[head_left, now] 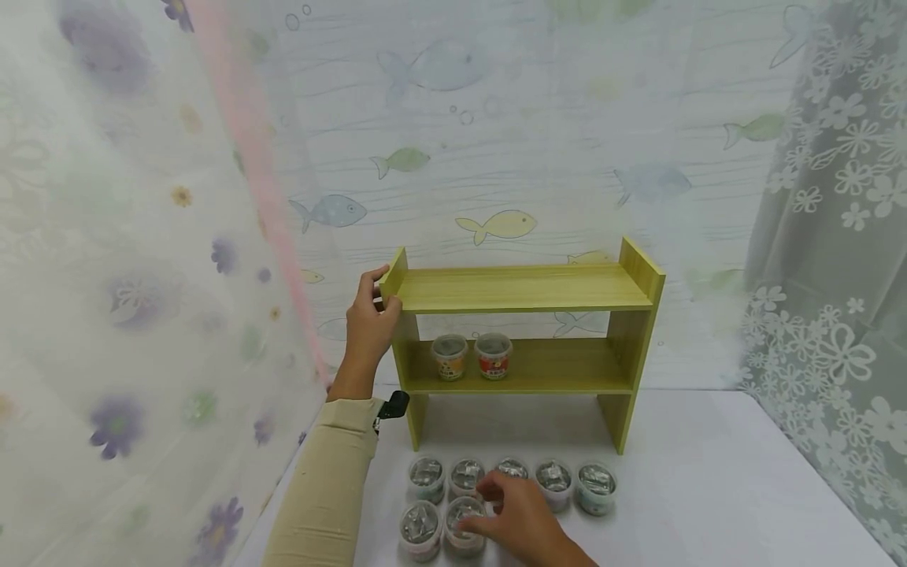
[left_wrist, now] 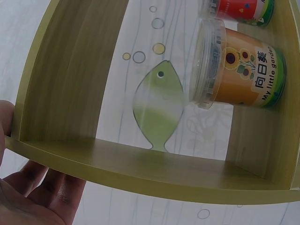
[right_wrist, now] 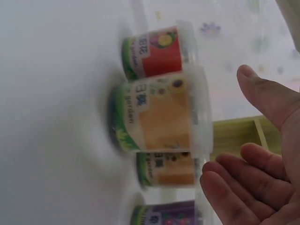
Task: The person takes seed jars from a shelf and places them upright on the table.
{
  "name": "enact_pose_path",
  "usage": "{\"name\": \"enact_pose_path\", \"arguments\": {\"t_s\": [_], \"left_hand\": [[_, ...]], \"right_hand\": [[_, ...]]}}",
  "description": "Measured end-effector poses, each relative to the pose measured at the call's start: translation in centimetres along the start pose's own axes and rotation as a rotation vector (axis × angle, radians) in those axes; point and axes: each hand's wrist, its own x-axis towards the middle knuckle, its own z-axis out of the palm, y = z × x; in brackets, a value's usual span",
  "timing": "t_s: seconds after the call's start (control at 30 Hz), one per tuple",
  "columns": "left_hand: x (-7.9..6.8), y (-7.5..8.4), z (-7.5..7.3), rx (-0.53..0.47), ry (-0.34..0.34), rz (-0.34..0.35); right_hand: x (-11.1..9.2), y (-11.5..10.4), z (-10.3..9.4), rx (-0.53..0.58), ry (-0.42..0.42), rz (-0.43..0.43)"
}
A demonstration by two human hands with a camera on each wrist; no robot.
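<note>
My left hand [head_left: 372, 319] grips the upper left side panel of a yellow-green wooden shelf [head_left: 524, 289]. In the left wrist view its fingers [left_wrist: 54, 190] lie along the outside of that panel. An orange-labelled sunflower cup [head_left: 449, 358] and a red-labelled cup [head_left: 494, 357] stand side by side on the middle board. My right hand [head_left: 520, 516] hovers over the lidded cups on the table, thumb and fingers spread around the lid of a front-row cup [head_left: 465, 526]. The right wrist view shows this orange-labelled cup [right_wrist: 161, 115] upright, with a gap between it and the fingers.
Several more cups [head_left: 597, 488] form a row before the shelf, and another cup [head_left: 420, 531] stands left in the front row. The white table [head_left: 694, 472] extends to the right. Patterned curtains [head_left: 496, 118] hang behind and at both sides.
</note>
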Motion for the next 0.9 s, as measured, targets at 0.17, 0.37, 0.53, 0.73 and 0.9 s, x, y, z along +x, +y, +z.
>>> {"name": "enact_pose_path", "arguments": {"t_s": [0.17,0.37,0.53,0.73,0.9], "left_hand": [[-0.2,-0.2,0.2,0.006,-0.013,-0.004],[-0.1,-0.4,0.3,0.014,0.006,-0.009],[0.1,-0.3,0.1,0.014,0.012,0.006],[0.3,-0.2,0.1,0.02,0.018,0.008],[0.2,-0.2,0.0,0.018,0.017,0.01]], "right_hand": [[0.4,-0.3,-0.8,0.026,0.044,-0.018],[1.9,-0.6,-2.3,-0.036,0.178,-0.071],[3.6,-1.4,-4.0,-0.075,0.273,-0.026],[5.8,-2.0,-5.9,-0.03,0.4,-0.131],[7.9,-1.7,-6.9,-0.103,0.521,-0.237]]}}
